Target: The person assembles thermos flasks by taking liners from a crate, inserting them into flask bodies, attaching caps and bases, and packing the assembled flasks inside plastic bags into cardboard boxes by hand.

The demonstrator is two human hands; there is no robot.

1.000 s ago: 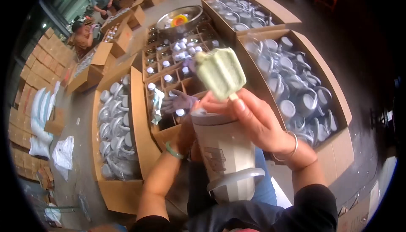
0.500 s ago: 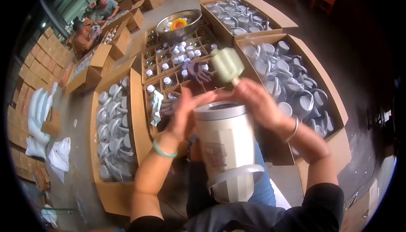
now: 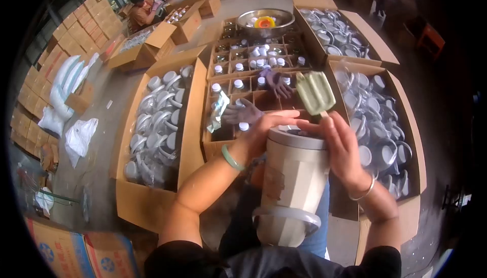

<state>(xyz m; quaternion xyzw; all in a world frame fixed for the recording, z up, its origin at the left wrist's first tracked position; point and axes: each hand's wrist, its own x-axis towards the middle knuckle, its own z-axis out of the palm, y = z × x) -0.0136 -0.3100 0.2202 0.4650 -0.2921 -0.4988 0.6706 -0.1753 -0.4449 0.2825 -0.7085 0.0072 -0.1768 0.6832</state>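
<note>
A pale green ice pop (image 3: 316,93) on a stick points upward from my right hand (image 3: 345,151). The thumb and fingers pinch its stick, while the same hand lies against the right side of a cream faceted jug (image 3: 294,181). The jug stands tilted between my legs, its grey rim uppermost and a grey loop handle (image 3: 289,216) around its lower part. At the rim's left side, my left hand (image 3: 261,133) has its fingers stretched across the top, holding nothing I can see. Part of the jug's top is hidden by my fingers.
A divided carton (image 3: 208,110) ahead holds white-capped bottles, purple-grey gloves (image 3: 276,82) and a metal bowl (image 3: 266,22). Open cartons (image 3: 195,141) (image 3: 411,126) of wrapped grey-and-white parts flank me. Two people (image 3: 142,14) sit at the back left. Printed boxes (image 3: 66,255) lie at lower left.
My view has swung left, so the scene sits farther right. My left hand's fingers now lie flatter across the jug's top. The ice pop stays in my right hand.
</note>
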